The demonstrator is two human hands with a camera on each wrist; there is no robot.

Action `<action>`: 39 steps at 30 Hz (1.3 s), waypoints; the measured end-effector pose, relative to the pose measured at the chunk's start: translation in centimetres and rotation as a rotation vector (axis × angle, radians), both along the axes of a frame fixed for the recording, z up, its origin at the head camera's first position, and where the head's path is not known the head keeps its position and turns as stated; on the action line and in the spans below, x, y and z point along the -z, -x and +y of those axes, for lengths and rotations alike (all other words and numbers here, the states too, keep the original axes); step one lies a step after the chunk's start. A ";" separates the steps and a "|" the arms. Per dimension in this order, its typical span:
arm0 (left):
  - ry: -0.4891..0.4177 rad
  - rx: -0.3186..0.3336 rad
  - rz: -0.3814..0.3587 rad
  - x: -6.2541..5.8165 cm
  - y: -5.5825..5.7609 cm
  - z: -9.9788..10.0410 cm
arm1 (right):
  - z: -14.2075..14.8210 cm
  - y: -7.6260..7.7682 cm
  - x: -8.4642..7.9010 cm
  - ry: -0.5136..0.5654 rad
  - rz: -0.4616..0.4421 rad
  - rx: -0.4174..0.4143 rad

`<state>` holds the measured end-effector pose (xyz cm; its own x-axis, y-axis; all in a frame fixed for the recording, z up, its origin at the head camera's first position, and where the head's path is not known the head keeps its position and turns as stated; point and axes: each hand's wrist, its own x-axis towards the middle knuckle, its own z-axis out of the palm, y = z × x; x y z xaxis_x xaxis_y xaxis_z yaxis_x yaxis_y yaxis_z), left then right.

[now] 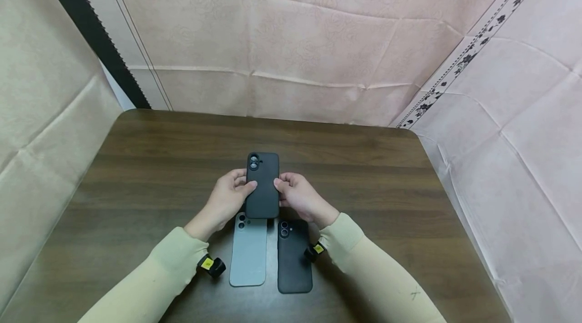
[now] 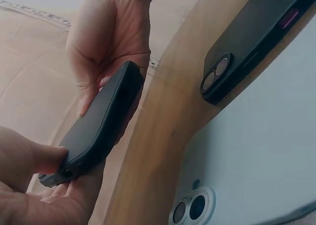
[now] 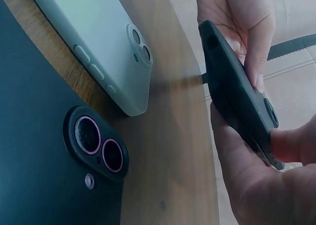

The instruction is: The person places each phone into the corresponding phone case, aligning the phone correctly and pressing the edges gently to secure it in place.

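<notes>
A phone in a black case point(image 1: 263, 194) is held upright between both hands above the table, its camera side toward the head view. My left hand point(image 1: 227, 199) pinches its left edge, thumb on the back. Opposite, my right hand point(image 1: 303, 199) grips the right edge with its thumb at the border. Below lie two more phones with their cameras up: a pale blue-green phone point(image 1: 248, 257) on the left and a black phone point(image 1: 293, 265) on the right. The right wrist view shows the side of the held phone point(image 3: 232, 87); its screen side is hidden in the head view.
The brown wooden table point(image 1: 173, 171) has rounded far corners. Pale creased cloth point(image 1: 309, 40) hangs behind it and at both sides. A small black wrist camera point(image 1: 213, 266) sits on the left wrist, and another wrist camera point(image 1: 313, 252) overlaps the black phone's edge in view.
</notes>
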<state>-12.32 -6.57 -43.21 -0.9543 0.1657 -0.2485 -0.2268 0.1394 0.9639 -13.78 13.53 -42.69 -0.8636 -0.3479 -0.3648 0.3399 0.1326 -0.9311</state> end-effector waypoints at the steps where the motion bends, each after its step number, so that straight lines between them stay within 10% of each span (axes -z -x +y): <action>1: 0.000 0.000 0.001 0.0 0.0 0.0 | 0.0 0.0 0.0 -0.005 0.003 -0.003; 39: 0.021 0.108 0.015 0.2 -0.5 -0.1 | 0.3 0.9 -0.8 -0.113 0.088 0.223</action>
